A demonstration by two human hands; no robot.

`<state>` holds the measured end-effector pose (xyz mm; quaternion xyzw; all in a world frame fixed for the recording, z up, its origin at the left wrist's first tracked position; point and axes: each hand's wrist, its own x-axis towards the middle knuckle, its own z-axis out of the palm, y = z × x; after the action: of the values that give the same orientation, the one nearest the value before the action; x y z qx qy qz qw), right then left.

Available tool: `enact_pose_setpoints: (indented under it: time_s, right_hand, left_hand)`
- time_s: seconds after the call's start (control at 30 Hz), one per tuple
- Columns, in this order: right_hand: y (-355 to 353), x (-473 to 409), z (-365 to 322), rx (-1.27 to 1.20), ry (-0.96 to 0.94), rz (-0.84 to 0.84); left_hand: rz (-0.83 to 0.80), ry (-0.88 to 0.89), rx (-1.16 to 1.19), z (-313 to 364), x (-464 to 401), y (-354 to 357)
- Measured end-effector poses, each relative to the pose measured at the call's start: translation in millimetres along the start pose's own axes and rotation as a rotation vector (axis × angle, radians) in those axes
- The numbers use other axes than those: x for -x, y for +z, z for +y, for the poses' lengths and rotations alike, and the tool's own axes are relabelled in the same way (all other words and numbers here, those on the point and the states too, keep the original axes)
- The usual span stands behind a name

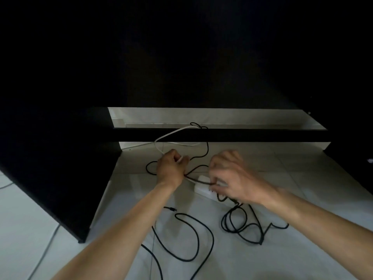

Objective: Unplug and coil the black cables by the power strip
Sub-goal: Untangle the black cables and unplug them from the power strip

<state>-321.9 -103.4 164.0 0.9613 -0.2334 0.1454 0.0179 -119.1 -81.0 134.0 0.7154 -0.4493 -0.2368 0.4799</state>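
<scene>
A white power strip (202, 188) lies on the pale tiled floor under a dark desk. My left hand (171, 168) grips a white cable (171, 134) that loops up toward the desk's crossbar. My right hand (230, 176), blurred, has its fingers curled on a black cable (198, 179) right at the strip. Another black cable (193, 235) snakes loose over the floor in front, its free plug end (170, 209) lying bare. A loose bundle of black loops (242, 225) sits below my right wrist.
The dark desk side panel (60, 168) stands at the left and a black crossbar (222, 135) runs across behind the hands. A grey cable (44, 251) trails over the tiles at the lower left. More dark furniture rises at the right.
</scene>
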Motion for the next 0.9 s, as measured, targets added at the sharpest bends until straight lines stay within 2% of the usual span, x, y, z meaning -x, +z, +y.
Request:
enact_pose_setpoints:
  time_s: [0.07,0.13,0.2,0.3,0.4,0.5,0.6,0.67,0.8,0.9]
  right_hand:
    - [10.1,6.1,-18.6,-0.234,0.066,-0.171]
    - [26.3,12.4,-30.4,-0.386,0.245,-0.356]
    - [44.7,17.6,-33.1,-0.523,0.402,-0.363]
    - [56.6,19.9,-33.0,-0.879,0.677,-0.26]
    - [57.0,16.4,-29.8,-0.944,0.815,-0.134]
    - [52.5,10.4,-26.5,-0.937,0.82,-0.011]
    - [53.4,4.5,-27.7,-0.988,0.816,0.105]
    - [56.5,2.0,-29.5,-1.015,0.834,0.147]
    - [59.3,0.7,-29.7,-1.052,0.925,0.136]
    - [53.1,-0.4,-29.7,-1.158,0.927,0.158]
  left_hand:
    - [0.005,-0.078,0.158,7.2,-0.5,-0.1]
    - [-0.109,-0.159,0.351,13.7,5.2,6.0]
    - [-0.212,-0.233,0.552,18.8,13.6,13.3]
    - [-0.306,-0.295,0.783,20.2,16.8,14.7]
    - [-0.382,-0.278,0.676,14.3,14.8,9.0]
    - [-0.394,-0.207,0.344,3.9,22.1,6.0]
    - [-0.483,-0.21,0.152,-6.2,27.5,7.3]
    - [-0.545,-0.279,0.135,-8.0,29.6,8.6]
    - [-0.562,-0.493,0.302,-8.5,30.0,8.2]
    - [-0.593,-0.473,0.243,-13.9,30.6,6.4]
